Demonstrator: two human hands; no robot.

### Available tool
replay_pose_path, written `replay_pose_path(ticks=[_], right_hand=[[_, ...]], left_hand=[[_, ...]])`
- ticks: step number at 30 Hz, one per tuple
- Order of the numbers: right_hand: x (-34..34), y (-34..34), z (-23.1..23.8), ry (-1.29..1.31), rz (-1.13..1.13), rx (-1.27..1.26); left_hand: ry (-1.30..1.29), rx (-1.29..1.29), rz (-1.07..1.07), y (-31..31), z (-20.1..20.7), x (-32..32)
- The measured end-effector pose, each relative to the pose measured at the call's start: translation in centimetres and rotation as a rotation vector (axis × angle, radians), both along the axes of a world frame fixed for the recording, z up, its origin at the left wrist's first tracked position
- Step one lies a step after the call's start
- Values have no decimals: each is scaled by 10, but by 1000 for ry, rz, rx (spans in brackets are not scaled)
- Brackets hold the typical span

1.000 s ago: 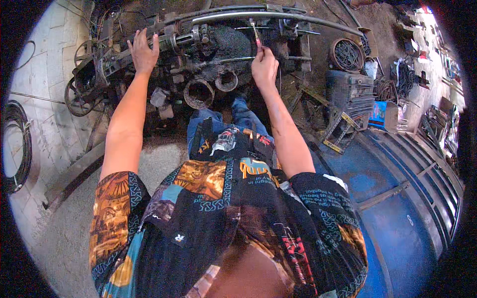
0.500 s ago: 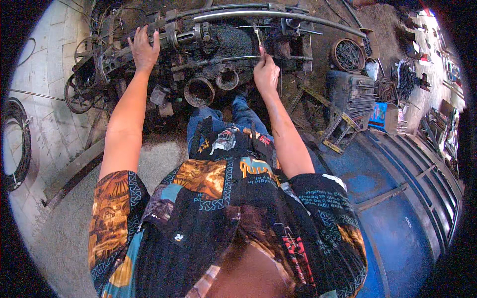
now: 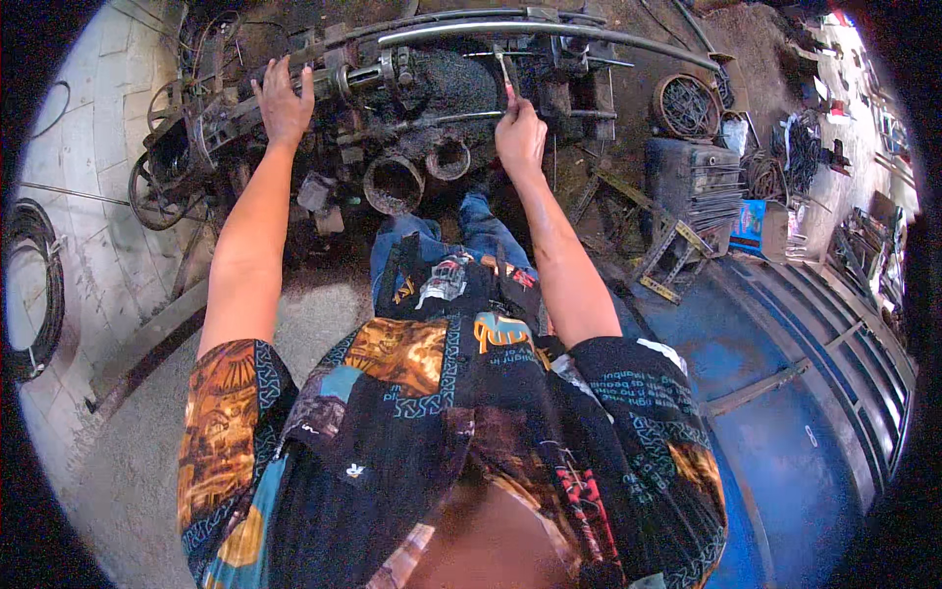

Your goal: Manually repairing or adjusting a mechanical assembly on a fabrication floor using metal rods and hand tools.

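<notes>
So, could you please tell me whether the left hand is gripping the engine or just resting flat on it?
Resting, as far as shows: the left hand lies palm-down with fingers spread over the greasy engine, not curled around any part.

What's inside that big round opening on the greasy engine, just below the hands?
The round opening shows only a dark hollow with a rusty rim. Its depth lies in shadow, so any contents cannot be seen.

Patchwork orange-teal shirt (image 3: 412, 412), blue jeans (image 3: 432, 240) (black, greasy engine (image 3: 432, 108)).
</notes>
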State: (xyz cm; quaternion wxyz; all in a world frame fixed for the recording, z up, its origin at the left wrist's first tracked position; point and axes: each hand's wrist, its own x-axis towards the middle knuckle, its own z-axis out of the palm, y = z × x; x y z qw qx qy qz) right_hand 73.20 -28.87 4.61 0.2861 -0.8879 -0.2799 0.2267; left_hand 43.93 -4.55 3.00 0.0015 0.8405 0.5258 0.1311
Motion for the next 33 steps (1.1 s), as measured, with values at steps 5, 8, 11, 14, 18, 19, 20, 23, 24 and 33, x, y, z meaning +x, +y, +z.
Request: replay_pose_path(ticks=[5,8,11,14,18,19,20,23,24,33], right_hand=[[-4,-20,3,-10,11,-34],[-1,-48,-15,-56,31,-16],[-2,-91,9,171,-67,52],[15,-149,16,165,-132,118],[41,-196,-8,85,-229,-104],[47,-203,-29,21,-213,-95],[54,-208,-56,-44,-197,-89],[64,-172,-78,-111,-194,-53],[69,-161,-88,-107,-199,-52],[79,-94,-118,-125,-368,193]], left_hand=[[-29,46,-13,-2,0,-1],[-47,63,-26,-1,1,4],[-68,68,-20,-2,1,2],[-86,63,-16,-7,6,3],[-76,46,-5,-7,8,6],[-73,49,-9,-5,8,4],[-68,46,-13,-4,7,4],[-61,50,-16,-3,4,2],[-71,49,-20,-2,4,4],[-81,31,-13,-3,5,4]])
